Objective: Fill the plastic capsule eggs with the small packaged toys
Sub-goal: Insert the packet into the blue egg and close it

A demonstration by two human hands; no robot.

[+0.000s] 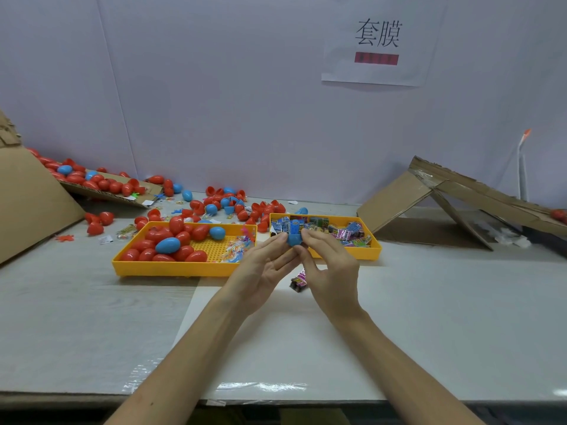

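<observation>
- The near edge of the worktop [276, 397] is crossed by both forearms. Broad bare surface is left on either side of them, up to the trays.
- A blue capsule egg [294, 239] is held above the middle of the worktop, between the left hand [264, 268] and the right hand [331, 268]. The fingers [277, 240] of both hands are pinched narrowly on it from opposite sides, and the left palm is turned upward.
- A packaged toy [299, 280] is seen just under the right hand. Whether it is held or lies on the worktop cannot be told.
- Just beyond the hands, two yellow trays are set side by side with a narrow gap between them. The left tray [171, 268] is loaded with red and blue eggs [167, 245] and, at its right end, clear-wrapped toys [234, 251]. The right tray [376, 250] is filled with small packaged toys [346, 233].
- Loose eggs [214, 204] and egg halves are scattered along the far edge, behind the trays.
- The left edge is taken up by a cardboard sheet [27, 204], and the far right corner by a folded cardboard box [429, 204].
</observation>
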